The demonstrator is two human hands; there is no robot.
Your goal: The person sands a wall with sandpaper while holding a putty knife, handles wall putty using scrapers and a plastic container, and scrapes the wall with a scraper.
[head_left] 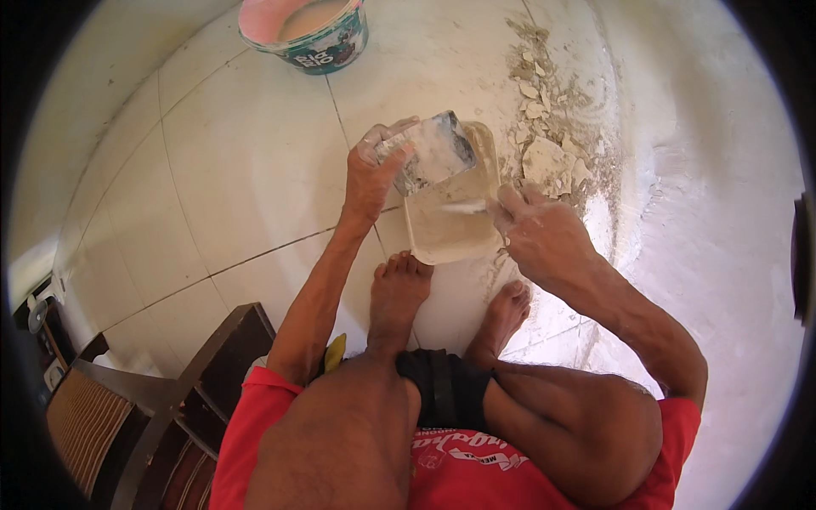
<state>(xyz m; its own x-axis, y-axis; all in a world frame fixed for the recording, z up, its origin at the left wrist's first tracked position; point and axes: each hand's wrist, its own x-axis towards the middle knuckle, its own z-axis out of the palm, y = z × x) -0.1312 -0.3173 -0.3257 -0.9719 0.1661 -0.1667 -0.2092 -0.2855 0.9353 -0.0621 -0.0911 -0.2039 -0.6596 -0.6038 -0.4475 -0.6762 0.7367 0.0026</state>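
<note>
My left hand is closed on a rectangular box-like container coated in white powder, with a dark far edge. It is held tilted above a shallow beige tray, which sits on the floor just ahead of my feet. My right hand, dusted white, is closed at the tray's right side. From its fingers a pale, thin blade like a scraper's reaches over the tray, smeared by motion; its handle is hidden in my grip. Some whitish material lies in the tray.
A green bucket with a pink inside and cloudy liquid stands at the far left. Broken plaster flakes and dirt lie along the white wall on the right. Dark wooden furniture is at my left. Pale tiles cover the floor.
</note>
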